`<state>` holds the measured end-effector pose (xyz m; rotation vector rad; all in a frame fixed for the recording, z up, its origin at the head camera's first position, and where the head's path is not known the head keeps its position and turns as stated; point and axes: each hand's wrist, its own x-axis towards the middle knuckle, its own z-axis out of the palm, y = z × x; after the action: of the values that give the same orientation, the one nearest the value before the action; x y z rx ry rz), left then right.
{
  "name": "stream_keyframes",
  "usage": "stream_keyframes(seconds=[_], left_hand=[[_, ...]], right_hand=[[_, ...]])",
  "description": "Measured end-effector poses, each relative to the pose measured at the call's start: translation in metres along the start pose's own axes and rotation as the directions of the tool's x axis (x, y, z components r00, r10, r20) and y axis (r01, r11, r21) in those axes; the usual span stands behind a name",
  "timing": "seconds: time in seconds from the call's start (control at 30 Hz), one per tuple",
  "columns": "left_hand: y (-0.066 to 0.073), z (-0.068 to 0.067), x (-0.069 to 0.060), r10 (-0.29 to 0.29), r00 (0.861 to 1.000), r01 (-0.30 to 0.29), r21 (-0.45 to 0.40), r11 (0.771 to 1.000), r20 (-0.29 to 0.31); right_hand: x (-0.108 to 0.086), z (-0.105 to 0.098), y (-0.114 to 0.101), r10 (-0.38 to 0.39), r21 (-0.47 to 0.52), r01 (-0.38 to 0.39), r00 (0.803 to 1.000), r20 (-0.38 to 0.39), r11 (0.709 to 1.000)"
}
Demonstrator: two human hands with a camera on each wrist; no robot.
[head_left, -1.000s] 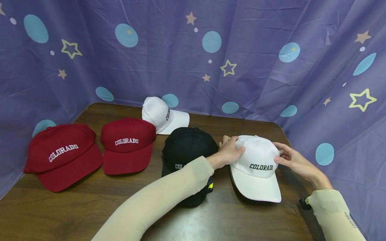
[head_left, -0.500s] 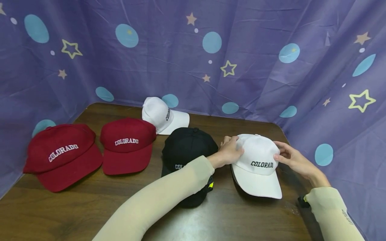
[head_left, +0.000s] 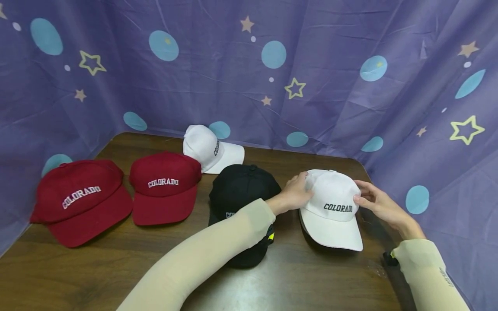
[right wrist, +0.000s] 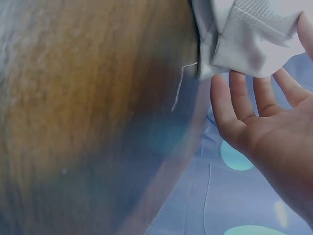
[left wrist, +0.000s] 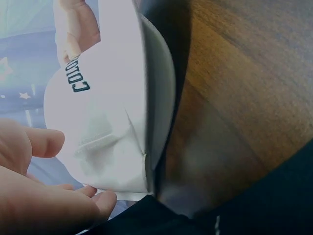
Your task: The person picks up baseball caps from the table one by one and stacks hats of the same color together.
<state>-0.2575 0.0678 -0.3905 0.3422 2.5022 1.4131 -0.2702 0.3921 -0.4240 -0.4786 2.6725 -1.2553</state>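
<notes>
A white baseball cap (head_left: 334, 201) lettered COLORADO is held between both hands at the right of the table, its brim pointing toward me. My left hand (head_left: 296, 193) grips its left side; in the left wrist view the thumb lies by the crown and the fingertips sit at the rear edge. On the opposite side my right hand (head_left: 383, 208) holds it, thumb against the crown, fingers (right wrist: 239, 95) at the lower edge. A second pale brim-like layer (left wrist: 160, 93) shows beneath the cap; whether it is another cap I cannot tell. Just left stands a black cap (head_left: 245, 188), partly behind my left sleeve.
Two red caps (head_left: 83, 185) stand at the left of the wooden table (head_left: 97, 276). Another white cap (head_left: 202, 144) sits at the back, brim turned right. A purple patterned curtain (head_left: 233, 77) hangs along the back and sides.
The white cap has shifted slightly back, away from me, with both hands staying on it. The other caps have not moved.
</notes>
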Motion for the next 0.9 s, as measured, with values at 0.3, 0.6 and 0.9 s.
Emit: stream_keyframes(seconds=[0.3,0.6,0.9], left_hand=[[0.009,-0.042,-0.012,0.125,0.990,-0.126,0.015,0.992,0.067],[0.014,-0.124,-0.031,0.222,0.975,-0.217,0.100,0.971,-0.035],[-0.013,-0.208,-0.044,0.151,0.976,-0.142,0.067,0.988,-0.160]], right_hand=[[-0.017,-0.017,-0.018,-0.055,0.047,0.055,0.998,0.005,0.997],[-0.026,-0.026,-0.066,-0.172,0.017,0.175,0.979,-0.110,0.984],[-0.034,-0.010,-0.125,-0.262,-0.006,0.265,0.950,-0.170,0.964]])
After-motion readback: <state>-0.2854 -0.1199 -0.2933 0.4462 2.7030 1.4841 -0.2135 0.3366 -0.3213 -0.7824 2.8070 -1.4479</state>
